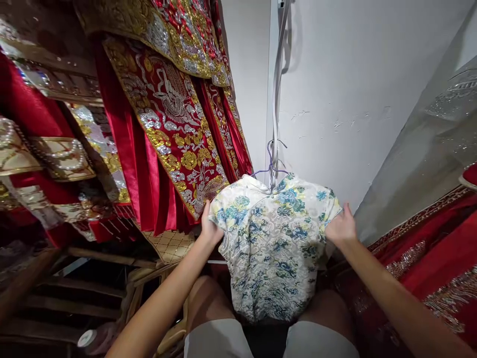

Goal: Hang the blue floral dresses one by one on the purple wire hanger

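A white short-sleeved blouse [276, 248] with blue, green and yellow flowers hangs in front of me, its lower hem above my knees. Its collar sits on a thin purple hanger [271, 159], whose hook is up by a strap on the wall. My left hand [210, 226] is closed on the blouse's sleeve at the left. On the other side, my right hand [342, 226] grips the opposite sleeve, with the thumb pointing up. Between the two hands the blouse is spread out wide. The fingertips of both hands are hidden behind the cloth.
Red garments with gold and silver embroidery [179, 124] hang close on the left. Below them stands a wooden chair [130, 293], with a white-capped bottle [87, 339] nearby. A pale strap [276, 84] runs down the white wall [346, 74]. Red beaded fabric [439, 268] lies at the right.
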`<act>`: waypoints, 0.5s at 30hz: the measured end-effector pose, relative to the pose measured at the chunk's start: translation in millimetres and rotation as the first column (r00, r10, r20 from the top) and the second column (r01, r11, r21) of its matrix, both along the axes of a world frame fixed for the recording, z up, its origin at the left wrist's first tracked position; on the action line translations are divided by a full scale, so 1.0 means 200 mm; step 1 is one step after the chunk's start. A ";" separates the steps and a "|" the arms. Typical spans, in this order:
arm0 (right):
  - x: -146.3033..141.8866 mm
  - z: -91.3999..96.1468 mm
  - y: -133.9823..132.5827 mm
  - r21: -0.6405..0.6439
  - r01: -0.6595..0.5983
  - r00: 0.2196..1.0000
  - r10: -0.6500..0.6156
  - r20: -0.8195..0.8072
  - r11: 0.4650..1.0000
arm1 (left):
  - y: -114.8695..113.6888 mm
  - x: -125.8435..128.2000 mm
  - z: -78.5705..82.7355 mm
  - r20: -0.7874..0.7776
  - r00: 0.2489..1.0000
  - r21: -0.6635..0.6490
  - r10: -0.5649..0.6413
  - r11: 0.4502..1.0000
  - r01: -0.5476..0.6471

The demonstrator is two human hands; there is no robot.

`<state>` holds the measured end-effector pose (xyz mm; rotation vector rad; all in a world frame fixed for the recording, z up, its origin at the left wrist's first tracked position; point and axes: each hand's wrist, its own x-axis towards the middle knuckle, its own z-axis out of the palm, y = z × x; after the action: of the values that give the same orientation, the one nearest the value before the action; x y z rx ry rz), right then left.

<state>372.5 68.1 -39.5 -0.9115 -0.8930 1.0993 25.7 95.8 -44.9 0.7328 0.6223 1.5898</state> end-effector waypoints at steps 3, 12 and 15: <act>0.08 0.18 0.13 -0.035 0.002 0.984 -0.008 -0.177 0.999 | -0.04 -0.07 0.09 -0.177 0.976 0.108 0.126 0.988 -0.108; -0.22 0.61 -0.12 0.285 -0.208 0.935 0.104 0.339 0.936 | -0.12 -0.13 0.24 -0.786 0.243 0.536 0.568 0.823 -0.190; -0.39 0.47 -0.48 0.307 -0.598 0.611 0.173 0.773 0.740 | -0.16 -0.09 0.14 -0.759 0.383 0.482 0.527 0.850 -0.213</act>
<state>293.6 -28.3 53.6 -0.6317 -2.0482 0.7556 6.8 63.2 -17.7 1.8332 1.4035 1.6576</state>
